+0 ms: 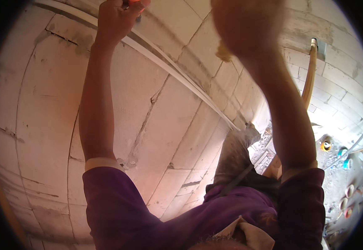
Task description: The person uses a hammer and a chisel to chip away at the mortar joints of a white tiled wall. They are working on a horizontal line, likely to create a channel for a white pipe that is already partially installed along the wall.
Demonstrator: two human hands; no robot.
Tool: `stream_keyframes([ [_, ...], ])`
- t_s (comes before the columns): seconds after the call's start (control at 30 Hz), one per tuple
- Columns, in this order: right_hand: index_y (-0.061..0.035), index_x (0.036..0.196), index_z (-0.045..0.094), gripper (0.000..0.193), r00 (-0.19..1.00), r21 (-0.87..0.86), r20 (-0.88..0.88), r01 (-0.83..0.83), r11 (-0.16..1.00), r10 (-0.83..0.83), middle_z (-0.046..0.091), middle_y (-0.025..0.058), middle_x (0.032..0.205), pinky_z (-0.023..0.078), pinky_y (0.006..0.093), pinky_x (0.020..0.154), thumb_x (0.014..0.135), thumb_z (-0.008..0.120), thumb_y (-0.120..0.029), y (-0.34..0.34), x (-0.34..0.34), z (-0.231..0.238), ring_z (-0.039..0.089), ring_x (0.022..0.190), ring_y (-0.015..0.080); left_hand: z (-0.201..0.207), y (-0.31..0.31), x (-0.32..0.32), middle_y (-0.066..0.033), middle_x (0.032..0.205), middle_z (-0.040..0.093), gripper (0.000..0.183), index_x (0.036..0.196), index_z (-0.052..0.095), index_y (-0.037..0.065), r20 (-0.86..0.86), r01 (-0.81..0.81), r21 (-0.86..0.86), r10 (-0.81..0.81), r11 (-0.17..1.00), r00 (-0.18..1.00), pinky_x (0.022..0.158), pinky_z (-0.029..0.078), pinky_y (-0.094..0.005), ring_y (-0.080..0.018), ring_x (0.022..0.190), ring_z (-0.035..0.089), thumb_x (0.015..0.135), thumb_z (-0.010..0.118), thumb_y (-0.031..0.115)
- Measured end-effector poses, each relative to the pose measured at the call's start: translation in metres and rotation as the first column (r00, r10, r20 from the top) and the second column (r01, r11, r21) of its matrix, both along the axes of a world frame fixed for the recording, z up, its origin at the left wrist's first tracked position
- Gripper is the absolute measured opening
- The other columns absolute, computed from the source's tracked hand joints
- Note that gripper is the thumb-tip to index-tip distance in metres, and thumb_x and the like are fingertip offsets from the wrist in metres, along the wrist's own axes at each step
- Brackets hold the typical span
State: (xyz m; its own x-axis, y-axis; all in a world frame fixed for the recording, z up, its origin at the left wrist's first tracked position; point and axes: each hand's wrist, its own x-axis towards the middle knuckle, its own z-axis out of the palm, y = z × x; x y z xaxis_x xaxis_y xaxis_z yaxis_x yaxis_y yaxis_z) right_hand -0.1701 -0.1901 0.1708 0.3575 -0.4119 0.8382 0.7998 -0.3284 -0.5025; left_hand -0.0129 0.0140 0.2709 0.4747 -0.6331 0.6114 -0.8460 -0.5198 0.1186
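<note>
Gripping a bright orange-red object [138, 5] at the upper left of the frame, the left hand [117, 18] has its fingers closed around it; the top edge crops both. The right hand [248, 29], at top centre-right, is blurred and partly cut off, so its finger position cannot be told. A small, rough, yellowish lump [223, 52] shows just beside its lower left edge; whether the hand holds it cannot be told. Long, narrow white strips [171, 71] run diagonally from the upper left toward the centre, across a wall of large pale blocks [48, 91], and pass behind the left hand. At the upper right, a long tan pole-like piece [309, 79] with a pale tip stands beyond the right forearm. Along the right margin, a yellow-and-dark round container [326, 145] and a blue-and-white container [347, 163] lie on a littered grey floor [334, 175].
</note>
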Motion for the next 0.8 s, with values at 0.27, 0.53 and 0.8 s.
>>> stream_keyframes([
  [0.27, 0.0033, 0.099, 0.055, 0.033, 0.970, -0.101, -0.238, -0.076, 0.992, 0.050, 0.065, 0.0213, 0.072, 0.049, 0.0496, 0.058, 0.109, 0.045, -0.026, 0.001, -0.009, 0.010, 0.064, 0.061, 0.0354, 0.001, 0.017, 0.011, -0.0022, 0.096, 0.068, 0.027, 0.113, 0.063, 0.003, 0.031, 0.037, -0.008, -0.037, 0.999, 0.999, 0.072, 0.055, -0.0281, -0.0105, 0.083, 0.064, 0.094, 0.074, 0.018],
  [0.53, 0.0066, 0.102, 0.054, 0.032, 0.924, -0.112, -0.344, -0.217, 0.970, 0.167, 0.064, 0.0277, 0.070, 0.050, 0.0542, 0.061, 0.108, 0.047, -0.024, -0.001, -0.002, -0.001, 0.067, 0.068, 0.0451, -0.001, 0.027, 0.022, -0.0065, 0.109, 0.071, 0.030, 0.117, 0.063, 0.000, -0.016, 0.096, -0.068, -0.098, 0.993, 0.995, 0.084, 0.059, -0.0312, -0.0145, 0.097, 0.068, 0.094, 0.075, 0.015],
  [0.8, 0.0068, 0.098, 0.056, 0.033, 0.820, -0.138, -0.565, -0.206, 0.969, 0.094, 0.065, 0.0270, 0.072, 0.050, 0.0536, 0.063, 0.106, 0.047, -0.024, -0.007, -0.016, 0.028, 0.065, 0.064, 0.0426, -0.037, 0.040, 0.013, -0.0078, 0.099, 0.069, 0.020, 0.108, 0.064, 0.004, 0.162, 0.268, -0.306, -0.228, 0.913, 0.960, 0.088, 0.057, -0.0325, -0.0150, 0.088, 0.066, 0.094, 0.074, 0.013],
])
